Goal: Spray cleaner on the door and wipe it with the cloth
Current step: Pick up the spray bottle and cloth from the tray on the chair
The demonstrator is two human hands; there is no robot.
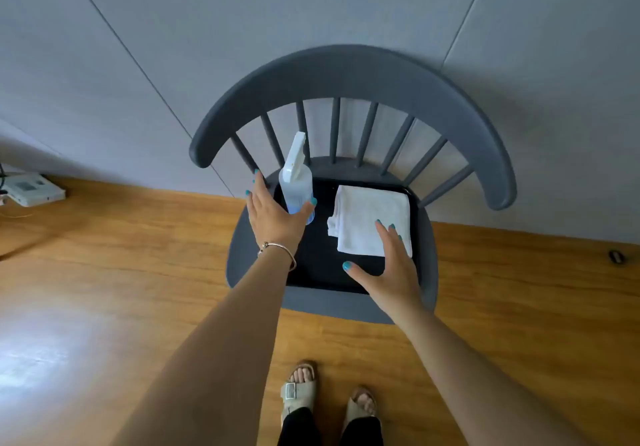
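Spray bottle upright at frame centre, left hand spread around its base, fingers uncurled, right hand relaxed, fingertips over folded white cloth just right of it

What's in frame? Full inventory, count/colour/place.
spray bottle: 1, clear with white trigger head, upright on the tray's left side
cloth: 1, white, folded, on the tray's right side
tray: 1, black, on the chair seat
chair: 1, dark grey, spindle back, against the wall
wall panels: several, grey, behind the chair
floor: wood, brown
box device: 1, white, on the floor far left by the wall
small dark object: 1, on the floor far right, too small to identify
sandals: 2, beige, on the person's feet
bracelet: 1, gold, left wrist
left hand: open, around the spray bottle's base
right hand: open, fingertips over the cloth's near edge
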